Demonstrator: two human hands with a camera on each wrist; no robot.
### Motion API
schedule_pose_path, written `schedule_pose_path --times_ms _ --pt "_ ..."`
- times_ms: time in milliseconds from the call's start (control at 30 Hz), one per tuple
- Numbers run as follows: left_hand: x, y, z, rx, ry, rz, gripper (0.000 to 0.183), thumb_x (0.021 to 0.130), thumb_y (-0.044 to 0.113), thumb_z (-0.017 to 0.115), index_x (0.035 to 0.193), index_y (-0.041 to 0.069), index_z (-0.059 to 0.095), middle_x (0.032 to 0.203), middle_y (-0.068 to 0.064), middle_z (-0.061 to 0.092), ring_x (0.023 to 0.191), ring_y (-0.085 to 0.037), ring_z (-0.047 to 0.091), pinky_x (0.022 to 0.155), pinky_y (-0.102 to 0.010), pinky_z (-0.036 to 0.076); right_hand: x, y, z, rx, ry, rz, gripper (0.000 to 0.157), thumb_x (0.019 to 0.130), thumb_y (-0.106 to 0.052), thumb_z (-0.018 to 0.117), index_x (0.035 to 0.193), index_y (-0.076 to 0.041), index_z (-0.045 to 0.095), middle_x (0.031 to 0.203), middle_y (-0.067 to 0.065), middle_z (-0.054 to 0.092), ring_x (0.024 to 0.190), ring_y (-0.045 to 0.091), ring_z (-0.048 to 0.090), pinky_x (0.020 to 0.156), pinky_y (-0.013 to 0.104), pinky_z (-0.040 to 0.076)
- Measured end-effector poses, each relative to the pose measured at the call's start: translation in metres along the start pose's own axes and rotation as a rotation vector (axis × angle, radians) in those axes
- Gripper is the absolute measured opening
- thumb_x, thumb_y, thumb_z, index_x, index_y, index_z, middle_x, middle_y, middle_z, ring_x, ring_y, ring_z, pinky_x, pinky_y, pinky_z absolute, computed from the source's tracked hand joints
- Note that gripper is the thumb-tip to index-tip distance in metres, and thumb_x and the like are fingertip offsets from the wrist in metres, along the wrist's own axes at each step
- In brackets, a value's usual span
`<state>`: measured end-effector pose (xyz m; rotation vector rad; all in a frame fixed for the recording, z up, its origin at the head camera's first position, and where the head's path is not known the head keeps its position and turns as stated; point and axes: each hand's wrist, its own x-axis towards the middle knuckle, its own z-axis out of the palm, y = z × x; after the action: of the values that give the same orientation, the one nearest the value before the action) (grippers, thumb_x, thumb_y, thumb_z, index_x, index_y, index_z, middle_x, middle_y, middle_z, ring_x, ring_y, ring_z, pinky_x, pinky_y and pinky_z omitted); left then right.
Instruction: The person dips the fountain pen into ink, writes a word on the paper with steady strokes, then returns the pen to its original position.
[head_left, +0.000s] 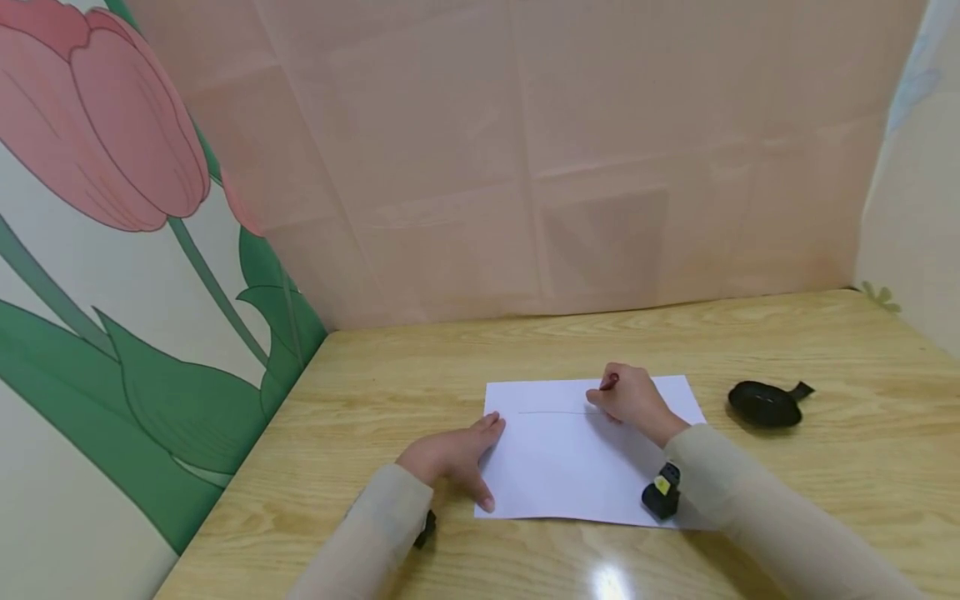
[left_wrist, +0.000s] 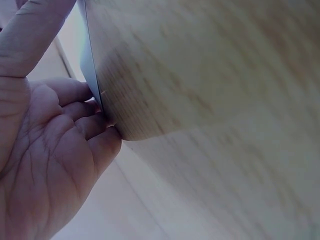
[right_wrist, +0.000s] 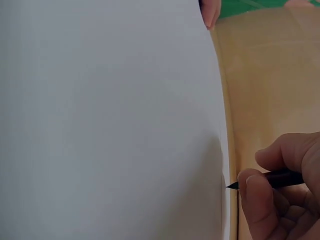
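Note:
A white sheet of paper [head_left: 558, 471] lies on the wooden table, with a thin dark line [head_left: 551, 412] running across its upper part. My right hand [head_left: 636, 404] pinches a slim dark pen [right_wrist: 285, 178] between thumb and fingers. In the right wrist view its pointed tip is just at the paper, close to the far edge. At the sheet's left edge, my left hand [head_left: 453, 454] rests with thumb and fingers spread apart, the fingertips on the paper. The left wrist view shows these fingers [left_wrist: 102, 150] at the sheet's edge, and the palm.
Right of the paper sits a glossy black oval object [head_left: 765, 406] with a short tab. A black device [head_left: 662, 493] is strapped at the right wrist, above the paper's lower right corner. Behind the wooden table [head_left: 375, 375] hangs a pinkish sheet [head_left: 420, 167]; a painted wall stands left.

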<state>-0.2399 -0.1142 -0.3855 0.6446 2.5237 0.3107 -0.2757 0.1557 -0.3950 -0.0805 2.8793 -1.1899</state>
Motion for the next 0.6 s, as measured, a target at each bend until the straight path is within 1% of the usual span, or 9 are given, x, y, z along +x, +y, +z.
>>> schedule_pose_path --times_ms 100,233,467,600 --pt "0.000 0.001 -0.001 -0.005 -0.001 0.002 0.115 0.063 0.031 0.084 0.150 0.011 0.012 0.157 -0.005 0.002 0.143 -0.016 0.005 0.115 -0.033 0.015 -0.002 -0.002 0.000 0.014 -0.015 0.030 0.023 0.083 -0.020 0.066 0.080 -0.004 0.051 0.056 0.004 0.056 0.050 0.014 0.051 0.050 0.026 0.039" --pt "-0.002 0.001 -0.002 -0.002 0.001 -0.009 0.114 0.063 0.030 0.084 0.150 0.011 0.012 0.157 -0.004 0.003 0.143 -0.016 0.005 0.114 -0.033 0.015 -0.005 -0.006 0.000 0.025 -0.027 0.043 0.023 0.084 -0.021 0.066 0.080 -0.004 0.051 0.057 0.004 0.056 0.051 0.015 0.051 0.050 0.027 0.039" --pt "-0.002 0.001 -0.002 0.000 -0.008 -0.013 0.113 0.064 0.031 0.084 0.150 0.011 0.013 0.157 -0.004 0.003 0.143 -0.015 0.005 0.114 -0.033 0.015 -0.011 -0.010 0.003 -0.028 -0.055 0.058 0.021 0.083 -0.020 0.067 0.082 -0.004 0.053 0.065 0.006 0.056 0.054 0.016 0.053 0.050 0.026 0.042" --pt "-0.002 0.003 -0.002 0.007 -0.011 -0.015 0.113 0.064 0.032 0.083 0.150 0.012 0.013 0.157 -0.003 0.003 0.143 -0.015 0.005 0.114 -0.033 0.015 -0.014 -0.012 0.004 -0.041 -0.058 0.049 0.020 0.084 -0.019 0.066 0.083 -0.004 0.053 0.066 0.007 0.057 0.054 0.016 0.053 0.049 0.026 0.043"
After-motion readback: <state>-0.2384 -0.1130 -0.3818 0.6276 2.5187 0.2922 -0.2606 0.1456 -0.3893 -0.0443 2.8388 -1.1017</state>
